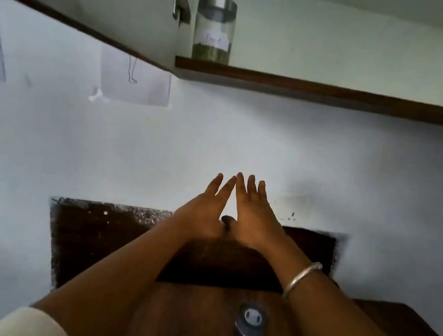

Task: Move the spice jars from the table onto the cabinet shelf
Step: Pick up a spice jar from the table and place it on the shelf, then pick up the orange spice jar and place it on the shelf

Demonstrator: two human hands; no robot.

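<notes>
Head view, both arms stretched out above the wooden table [189, 325], left hand [203, 213] and right hand [254, 216] flat, fingers straight, holding nothing, forefinger tips meeting, silver bangle [302, 279] on the right wrist, spice jar [214, 28] upright at the left end of the cabinet shelf [327, 95].

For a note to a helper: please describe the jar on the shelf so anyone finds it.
Look up at the dark wooden shelf on the white wall. At its left end stands one jar: clear glass, silver lid, white label, green spice at the bottom.
</notes>
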